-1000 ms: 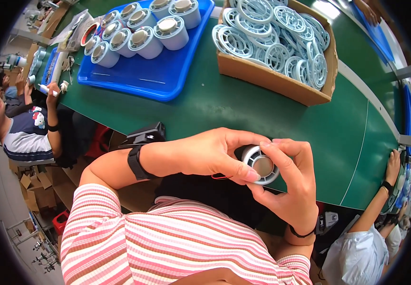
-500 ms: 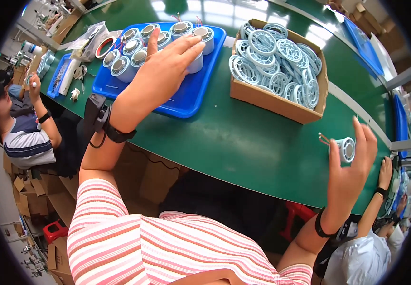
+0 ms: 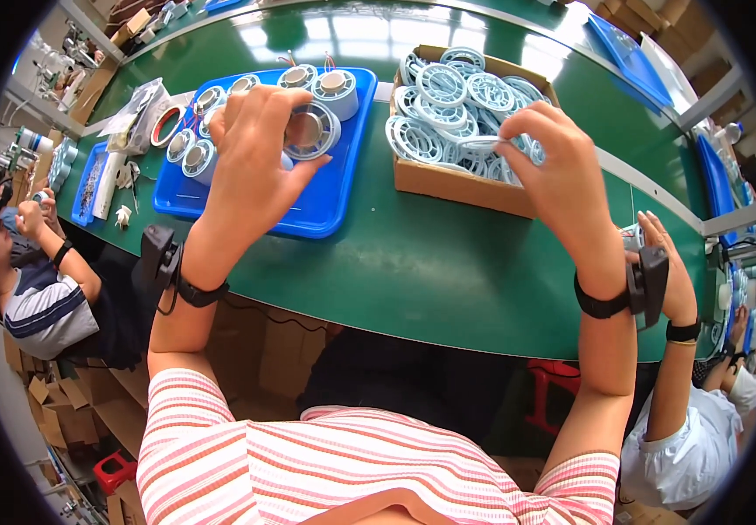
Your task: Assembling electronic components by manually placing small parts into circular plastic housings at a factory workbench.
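My left hand point(image 3: 260, 157) is closed round a pale blue cylindrical motor point(image 3: 315, 131) with a round metal centre, above the blue tray point(image 3: 312, 220). Thumb and fingers sit on opposite sides of its rim. Several similar motors point(image 3: 336, 90) stand in the tray, some with thin red wires on top; my hand hides part of them. At the cardboard box point(image 3: 461, 192), my right hand point(image 3: 561, 162) pinches the edge of a pale blue plastic ring point(image 3: 483, 142), seen nearly edge-on. Many spoked rings point(image 3: 441, 85) are heaped in the box.
A co-worker's hand point(image 3: 671, 271) is beside another motor point(image 3: 631, 234) at the right, partly behind my wrist. Left of the tray lie a tape roll point(image 3: 165, 125), plastic bags point(image 3: 137, 118) and a small blue tray point(image 3: 89, 185). Another person point(image 3: 50, 289) sits at far left.
My right hand has left the motor at the right and moved to the box, where it now pinches a ring. My left hand has closed on a motor. The co-worker's hand has come to the right-hand motor.
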A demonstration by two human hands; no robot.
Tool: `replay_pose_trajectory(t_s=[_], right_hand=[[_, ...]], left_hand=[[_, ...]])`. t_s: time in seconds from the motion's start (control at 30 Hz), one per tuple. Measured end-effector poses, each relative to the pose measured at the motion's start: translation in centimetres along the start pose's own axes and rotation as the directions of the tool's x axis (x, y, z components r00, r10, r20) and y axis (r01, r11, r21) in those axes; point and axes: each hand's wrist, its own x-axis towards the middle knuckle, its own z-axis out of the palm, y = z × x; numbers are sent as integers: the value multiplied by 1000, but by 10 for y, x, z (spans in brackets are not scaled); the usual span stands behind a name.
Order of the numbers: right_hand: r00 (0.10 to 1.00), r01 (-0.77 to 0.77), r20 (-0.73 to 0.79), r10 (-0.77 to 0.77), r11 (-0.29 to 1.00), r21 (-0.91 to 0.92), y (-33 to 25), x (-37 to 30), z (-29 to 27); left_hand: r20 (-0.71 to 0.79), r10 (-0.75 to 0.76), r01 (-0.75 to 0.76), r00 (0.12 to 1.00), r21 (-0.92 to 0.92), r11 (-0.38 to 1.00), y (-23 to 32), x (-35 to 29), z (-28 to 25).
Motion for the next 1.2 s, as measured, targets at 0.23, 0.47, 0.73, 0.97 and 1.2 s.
replay_pose_trajectory(t_s=[0.23, 0.47, 0.73, 0.97, 1.2], right_hand=[[971, 96, -222, -93, 995, 4, -38, -95, 3], [979, 139, 158, -127, 988, -65, -27, -157, 15], [965, -260, 40, 258, 964, 55, -32, -159, 30], [947, -234, 251, 202, 967, 105, -17, -162, 18], [948, -82, 312, 61, 995, 55, -15, -153, 9]], left_hand=[[211, 116, -13, 971, -436, 900, 76, -33, -3], [450, 77, 247, 890, -618, 746, 107, -57, 25], [708, 7, 686, 706, -686, 241, 113, -68, 37], [693, 41, 675, 720, -713, 189, 109, -64, 40], [776, 53, 771, 629, -631, 87, 109, -59, 33]])
